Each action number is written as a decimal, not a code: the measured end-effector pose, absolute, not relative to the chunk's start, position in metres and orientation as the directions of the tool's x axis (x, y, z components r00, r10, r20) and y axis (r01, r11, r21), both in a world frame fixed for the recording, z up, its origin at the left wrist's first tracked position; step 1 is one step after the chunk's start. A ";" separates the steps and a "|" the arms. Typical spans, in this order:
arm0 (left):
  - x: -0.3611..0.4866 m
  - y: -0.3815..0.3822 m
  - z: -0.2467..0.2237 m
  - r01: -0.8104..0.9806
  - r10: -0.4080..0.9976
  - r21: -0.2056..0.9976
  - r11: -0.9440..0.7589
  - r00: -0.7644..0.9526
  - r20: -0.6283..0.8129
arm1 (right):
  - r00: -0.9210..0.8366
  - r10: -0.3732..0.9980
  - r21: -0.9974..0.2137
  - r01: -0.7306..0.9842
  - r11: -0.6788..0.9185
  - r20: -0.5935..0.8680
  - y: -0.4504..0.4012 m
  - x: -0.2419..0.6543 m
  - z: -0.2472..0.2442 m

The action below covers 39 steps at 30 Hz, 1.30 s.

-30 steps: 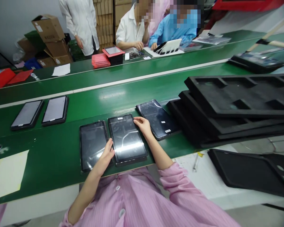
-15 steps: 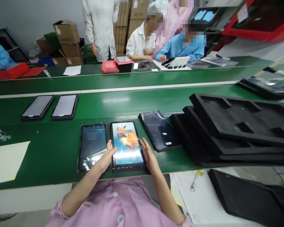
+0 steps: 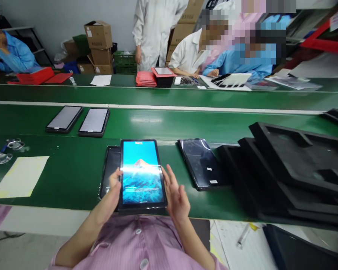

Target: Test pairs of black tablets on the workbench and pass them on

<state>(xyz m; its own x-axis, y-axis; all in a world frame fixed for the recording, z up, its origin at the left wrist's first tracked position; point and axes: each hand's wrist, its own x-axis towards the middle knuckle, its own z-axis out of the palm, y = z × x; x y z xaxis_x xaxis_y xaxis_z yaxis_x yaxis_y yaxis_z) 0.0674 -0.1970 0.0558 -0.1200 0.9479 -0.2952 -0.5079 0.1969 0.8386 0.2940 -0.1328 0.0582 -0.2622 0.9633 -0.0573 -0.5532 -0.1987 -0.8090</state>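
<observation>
A lit tablet (image 3: 142, 174) with a mountain picture on its screen is in front of me, its left side covering part of a dark tablet (image 3: 109, 165). My left hand (image 3: 109, 197) grips the lit tablet's left edge, fingers bent round it. Along the right edge, my right hand (image 3: 178, 197) has its fingers stretched out and touching the side, the thumb standing away. Whether any fingertips reach underneath is hidden. Another dark tablet (image 3: 201, 161) with small white labels lies to the right of my right hand.
Stacked black foam trays (image 3: 295, 165) fill the right side. Two tablets with pale screens, one a tablet (image 3: 93, 120), lie farther back on the green bench (image 3: 70, 161). A pale paper sheet (image 3: 21, 176) is at left. People sit and stand across the bench near red folders (image 3: 146, 78).
The lit screen's picture has gone from a fox to a mountain. That tablet has shifted left over the dark one beside it. My right thumb has spread away, and the camera view has turned left.
</observation>
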 end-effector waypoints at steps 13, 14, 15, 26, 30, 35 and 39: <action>-0.016 -0.177 0.006 -0.475 0.917 0.876 0.077 -0.312 -0.250 | -0.484 0.828 -0.955 0.058 -0.291 -0.282 -0.150 0.282 -0.001; -0.009 -0.175 0.004 -0.496 0.917 0.865 0.072 -0.308 -0.254 | -0.544 0.766 -0.928 0.070 -0.366 -0.343 -0.153 0.291 -0.001; -0.001 -0.171 0.002 -0.521 0.918 0.851 0.067 -0.301 -0.257 | -0.589 0.708 -0.895 0.063 -0.441 -0.390 -0.156 0.298 0.000; 0.108 -0.011 0.015 -0.819 0.948 0.573 0.023 -0.165 -0.274 | -0.114 0.879 -0.709 -0.547 -0.445 -0.463 -0.073 0.347 -0.005; 0.121 0.053 0.027 -0.795 0.936 0.607 -0.001 -0.214 -0.278 | 0.002 0.909 -0.721 -0.610 -0.329 -0.416 0.008 0.332 -0.001; 0.111 0.090 0.021 -0.705 0.892 0.700 -0.113 -0.383 -0.242 | 0.153 0.973 -0.809 -0.585 -0.051 -0.172 0.067 0.284 0.009; 0.094 0.090 0.008 -0.611 0.839 0.768 -0.190 -0.507 -0.195 | -0.091 0.973 -0.817 -0.530 -0.226 -0.211 0.064 0.263 -0.006</action>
<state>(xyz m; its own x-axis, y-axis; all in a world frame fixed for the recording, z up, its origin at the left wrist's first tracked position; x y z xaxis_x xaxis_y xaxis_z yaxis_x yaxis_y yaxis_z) 0.0939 0.0904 0.0079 -0.5074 0.8393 -0.1954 -0.6110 -0.1905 0.7683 0.2631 0.0643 -0.0060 -0.0910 0.9733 -0.2106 -0.5298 -0.2264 -0.8173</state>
